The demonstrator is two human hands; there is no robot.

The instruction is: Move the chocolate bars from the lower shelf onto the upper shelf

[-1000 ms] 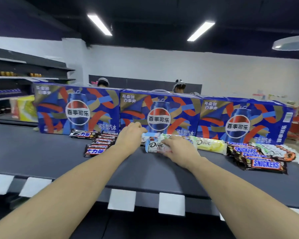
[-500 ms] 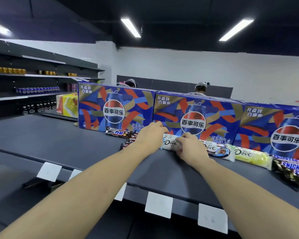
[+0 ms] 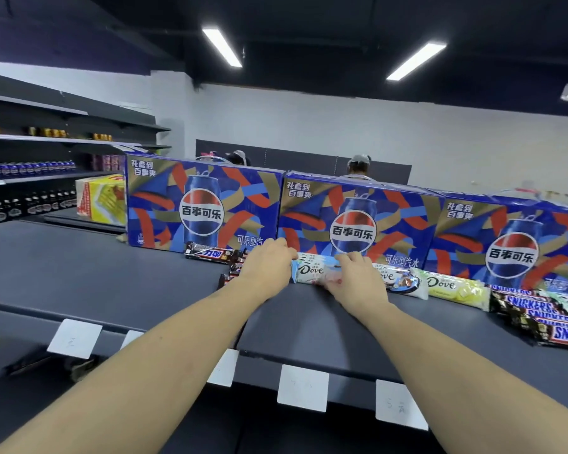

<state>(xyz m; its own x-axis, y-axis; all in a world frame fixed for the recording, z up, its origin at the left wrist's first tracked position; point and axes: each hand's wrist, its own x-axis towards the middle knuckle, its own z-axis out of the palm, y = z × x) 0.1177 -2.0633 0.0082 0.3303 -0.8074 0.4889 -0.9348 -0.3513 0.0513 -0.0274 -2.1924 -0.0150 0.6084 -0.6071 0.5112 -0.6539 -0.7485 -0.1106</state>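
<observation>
Left hand rests curled at the left end of the chocolate bar on the upper shelf; right hand presses its right end. Light, stiff, slick wrapper, snaps easily: best held by the long edges.

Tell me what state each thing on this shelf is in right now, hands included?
Left hand: fingers curled over the bar's left end.
Right hand: grip on the same bar.
Pale blue Dove bar: flat on the upper shelf, held.
Other Dove bars: lying flat, untouched.
Snickers bars: piled flat.
Pepsi boxes: upright, closed.
</observation>
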